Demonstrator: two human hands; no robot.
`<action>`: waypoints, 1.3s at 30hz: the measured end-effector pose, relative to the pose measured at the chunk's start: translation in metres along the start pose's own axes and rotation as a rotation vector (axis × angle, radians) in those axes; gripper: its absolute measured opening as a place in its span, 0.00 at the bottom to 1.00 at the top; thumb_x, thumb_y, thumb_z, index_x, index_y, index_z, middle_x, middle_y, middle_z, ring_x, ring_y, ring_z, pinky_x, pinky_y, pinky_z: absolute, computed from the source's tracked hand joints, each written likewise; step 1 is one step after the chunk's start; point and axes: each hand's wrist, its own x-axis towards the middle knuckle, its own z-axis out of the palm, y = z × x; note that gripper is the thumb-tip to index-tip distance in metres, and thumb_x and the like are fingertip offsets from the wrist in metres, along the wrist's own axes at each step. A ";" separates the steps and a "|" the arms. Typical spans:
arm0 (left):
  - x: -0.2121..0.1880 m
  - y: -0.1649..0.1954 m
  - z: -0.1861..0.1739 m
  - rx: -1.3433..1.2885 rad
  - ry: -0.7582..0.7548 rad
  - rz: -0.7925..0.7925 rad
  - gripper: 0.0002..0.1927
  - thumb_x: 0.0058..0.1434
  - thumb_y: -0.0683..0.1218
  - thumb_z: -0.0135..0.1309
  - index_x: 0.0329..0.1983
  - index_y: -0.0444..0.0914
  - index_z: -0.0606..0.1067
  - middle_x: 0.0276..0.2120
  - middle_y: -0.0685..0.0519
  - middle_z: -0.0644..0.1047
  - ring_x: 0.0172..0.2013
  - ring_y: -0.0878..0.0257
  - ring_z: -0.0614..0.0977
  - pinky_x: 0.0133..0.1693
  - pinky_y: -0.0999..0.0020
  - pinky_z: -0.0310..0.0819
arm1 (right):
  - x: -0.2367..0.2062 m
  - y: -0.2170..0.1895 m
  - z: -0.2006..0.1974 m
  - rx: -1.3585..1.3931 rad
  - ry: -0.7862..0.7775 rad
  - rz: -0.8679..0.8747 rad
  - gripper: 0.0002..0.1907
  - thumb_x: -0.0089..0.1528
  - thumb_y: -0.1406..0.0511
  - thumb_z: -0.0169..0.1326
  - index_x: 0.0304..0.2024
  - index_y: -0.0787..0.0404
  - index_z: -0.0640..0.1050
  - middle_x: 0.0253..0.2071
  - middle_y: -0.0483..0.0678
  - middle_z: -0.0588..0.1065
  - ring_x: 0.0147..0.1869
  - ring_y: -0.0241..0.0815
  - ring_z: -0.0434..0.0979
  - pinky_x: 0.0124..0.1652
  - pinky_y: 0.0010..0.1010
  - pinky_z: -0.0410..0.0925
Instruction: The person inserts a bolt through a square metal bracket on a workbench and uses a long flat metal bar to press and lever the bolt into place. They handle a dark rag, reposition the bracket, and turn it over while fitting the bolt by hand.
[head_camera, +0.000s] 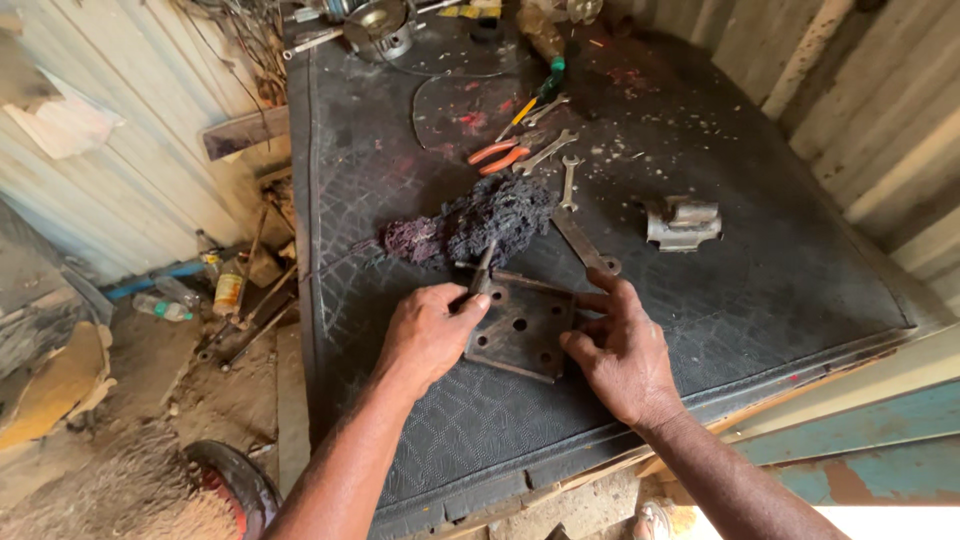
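Reaching forward over the dark rubber mat (760, 290), both forearms stretch out from the bottom edge. The left hand (428, 335) is closed around a slim dark tool (483, 268), its tip pressed to the rusty metal plate (522, 330). The right hand (622, 350) lies half open, fingers spread along the plate's right edge, steadying it. That drilled plate lies flat on the mat between the two hands. Just beyond it sits a dark rag (490, 222), with spanners (556, 160) and orange-handled pliers (497, 155) farther off.
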 end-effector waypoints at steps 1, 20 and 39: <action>-0.002 0.000 0.001 -0.038 -0.008 -0.046 0.19 0.60 0.58 0.56 0.44 0.41 0.83 0.26 0.43 0.82 0.28 0.52 0.83 0.33 0.55 0.74 | 0.001 0.000 0.000 -0.050 0.010 -0.020 0.41 0.53 0.68 0.61 0.68 0.56 0.62 0.60 0.51 0.76 0.54 0.43 0.83 0.51 0.33 0.74; 0.005 -0.040 -0.001 -0.544 -0.173 -0.058 0.26 0.60 0.55 0.66 0.55 0.37 0.75 0.41 0.59 0.77 0.43 0.72 0.77 0.47 0.70 0.69 | -0.002 0.030 0.006 0.478 -0.145 -0.315 0.24 0.57 0.80 0.58 0.50 0.60 0.64 0.57 0.51 0.70 0.51 0.38 0.76 0.50 0.32 0.75; 0.006 -0.054 -0.013 -0.710 -0.358 0.185 0.18 0.60 0.53 0.62 0.44 0.34 0.83 0.34 0.58 0.80 0.37 0.70 0.76 0.43 0.72 0.71 | 0.012 0.029 -0.006 0.303 -0.390 -0.030 0.15 0.62 0.63 0.61 0.46 0.67 0.80 0.34 0.42 0.80 0.37 0.30 0.74 0.38 0.27 0.71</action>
